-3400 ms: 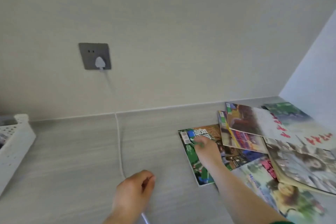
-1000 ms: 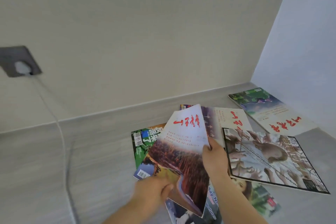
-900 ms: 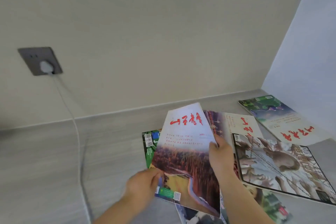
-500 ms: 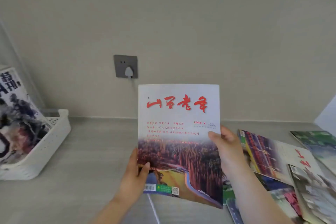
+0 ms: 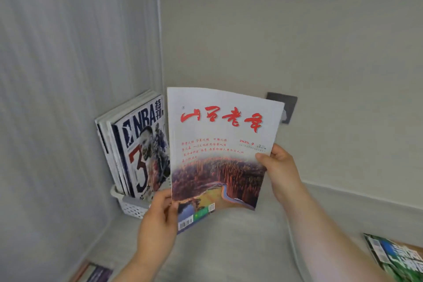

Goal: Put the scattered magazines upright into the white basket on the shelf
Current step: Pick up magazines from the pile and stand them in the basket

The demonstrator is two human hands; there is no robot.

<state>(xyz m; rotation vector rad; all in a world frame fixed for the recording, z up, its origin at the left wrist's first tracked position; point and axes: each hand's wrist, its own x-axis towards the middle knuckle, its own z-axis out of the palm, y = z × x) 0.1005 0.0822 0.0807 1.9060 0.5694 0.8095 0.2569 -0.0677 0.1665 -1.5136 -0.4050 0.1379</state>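
Observation:
I hold a white magazine with red lettering and an autumn forest photo [image 5: 219, 144] upright in the air with both hands. My left hand [image 5: 158, 220] pinches its bottom left corner. My right hand [image 5: 278, 167] grips its right edge, thumb on the cover. Just left of it, and partly hidden by it, stands the white basket [image 5: 131, 205] in the shelf's left corner. Several magazines stand upright in the basket, an NBA issue [image 5: 144, 148] at the front.
A grey wall socket [image 5: 286, 105] shows behind the held magazine. A green magazine [image 5: 398, 258] lies flat at the bottom right of the shelf surface [image 5: 240, 247]. Another cover's corner [image 5: 96, 273] shows at the bottom left. A panel closes the left side.
Both hands lifted the red-lettered magazine off the pile, turned it upright and carried it left to the basket. The view swung left, so the scattered pile left the frame.

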